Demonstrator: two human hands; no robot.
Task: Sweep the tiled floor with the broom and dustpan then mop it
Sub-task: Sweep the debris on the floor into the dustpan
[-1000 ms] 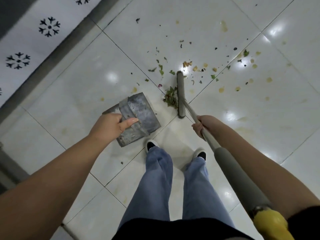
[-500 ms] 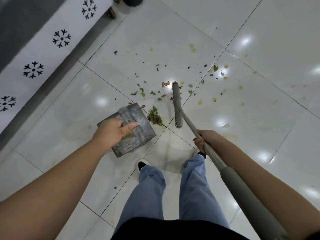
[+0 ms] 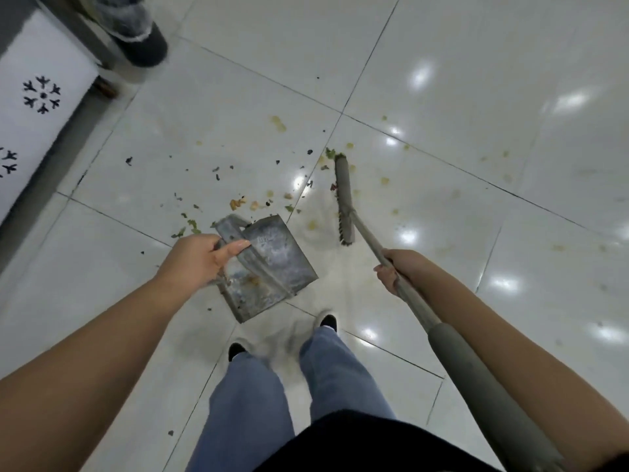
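On the glossy white tiled floor (image 3: 442,80), the left hand (image 3: 197,260) grips the grey metal dustpan (image 3: 272,264) while the right hand (image 3: 396,270) clasps the grey long-handled broom (image 3: 343,195), which should drag short, low strokes pulling scattered green scraps (image 3: 238,202) panward.

Glossy tiled floor (image 3: 442,80), dull scuffed metal dustpan (image 3: 279,257)

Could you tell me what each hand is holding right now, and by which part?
The left hand grips the metal dustpan by its handle; the right hand grips the broom on its thin shaft, above the grey grip.
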